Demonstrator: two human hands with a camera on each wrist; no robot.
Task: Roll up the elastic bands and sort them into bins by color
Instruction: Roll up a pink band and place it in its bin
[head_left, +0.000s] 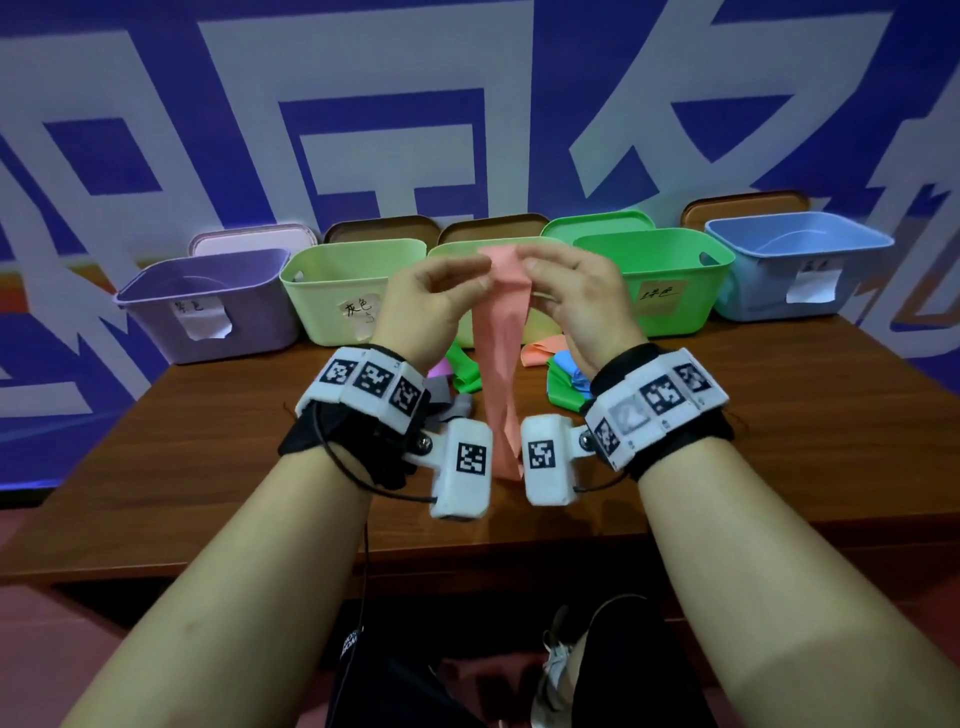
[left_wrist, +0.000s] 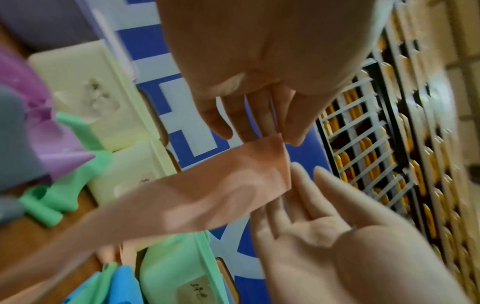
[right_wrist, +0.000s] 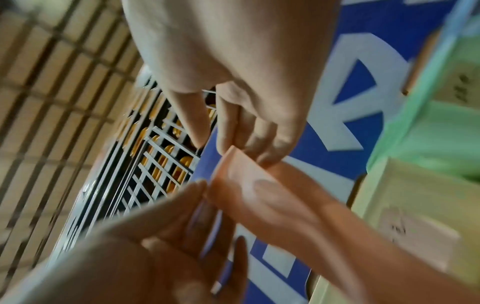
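Observation:
A salmon-orange elastic band (head_left: 500, 364) hangs unrolled above the table, between my wrists. My left hand (head_left: 482, 273) pinches the left corner of its top end, and my right hand (head_left: 531, 266) pinches the right corner. In the left wrist view the orange band (left_wrist: 207, 185) runs down to the lower left from my left hand's fingertips (left_wrist: 291, 135). The right wrist view has the band's end (right_wrist: 241, 170) held under my right hand's fingertips (right_wrist: 262, 158). Its lower tip hangs by the wrist cameras.
Along the back of the wooden table (head_left: 208, 467) stand a purple bin (head_left: 208, 306), two pale green bins (head_left: 337, 291), a green bin (head_left: 665, 280) and a blue bin (head_left: 800, 265). Loose green (head_left: 465, 376), blue (head_left: 569, 364), orange (head_left: 540, 351) and grey (head_left: 460, 405) bands lie behind my hands.

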